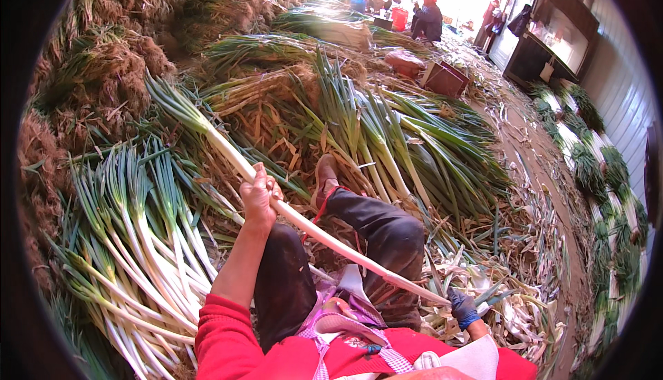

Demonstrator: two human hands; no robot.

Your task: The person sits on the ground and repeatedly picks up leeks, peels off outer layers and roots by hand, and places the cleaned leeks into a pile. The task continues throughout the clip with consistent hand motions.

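A long green onion (316, 229) lies slantwise across my lap, its green leaves at the upper left and its pale stem end at the lower right. My bare left hand (260, 193) is closed around the upper white part of the stem. At the stem's lower end is my right hand (462, 307) in a dark blue glove; a thin dark blade-like piece sticks up beside it, and how its fingers grip is unclear. Peeled white green onions (155, 245) lie in a heap at my left. Unpeeled green onions (383, 157) lie beyond my feet.
Tall piles of rooty green onion bundles (109, 64) stand at the left and back. Peeled husks (497, 286) litter the ground at my right. Bundled onions (616, 204) line the right wall. A crate (445, 78) lies ahead, and a person (428, 17) sits farther back.
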